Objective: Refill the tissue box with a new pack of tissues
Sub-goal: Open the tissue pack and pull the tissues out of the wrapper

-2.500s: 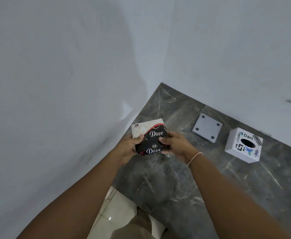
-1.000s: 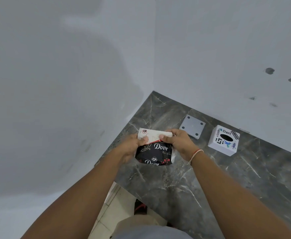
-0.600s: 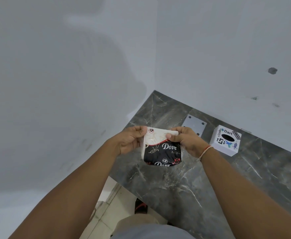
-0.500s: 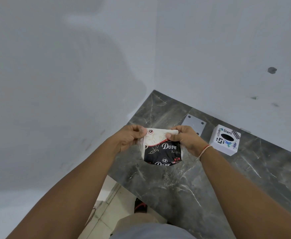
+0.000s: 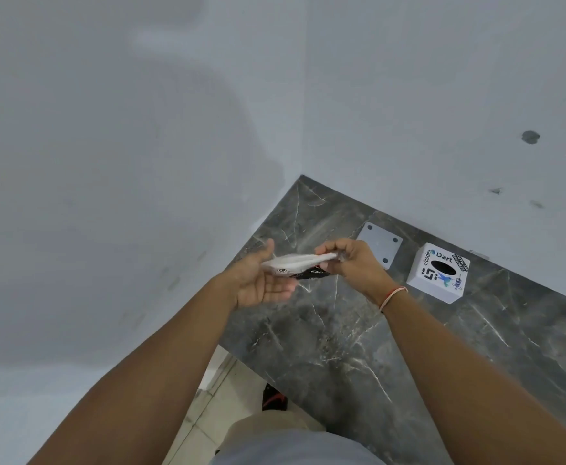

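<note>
Above the counter (image 5: 359, 347), near its wall corner, we hold the tissue pack (image 5: 295, 263) in the air — right hand (image 5: 352, 263) pinching one end, left hand (image 5: 258, 280) spread beneath it. We judge the pack barely opened, nothing loaded. The tissue box (image 5: 437, 273) stands well apart to the right, its grey plate (image 5: 380, 245) lying beside it — bare counter between, front edge close below.

Pale grey walls (image 5: 140, 129) meet in a corner above a dark marble counter (image 5: 342, 347); light floor tiles (image 5: 207, 414) below.
</note>
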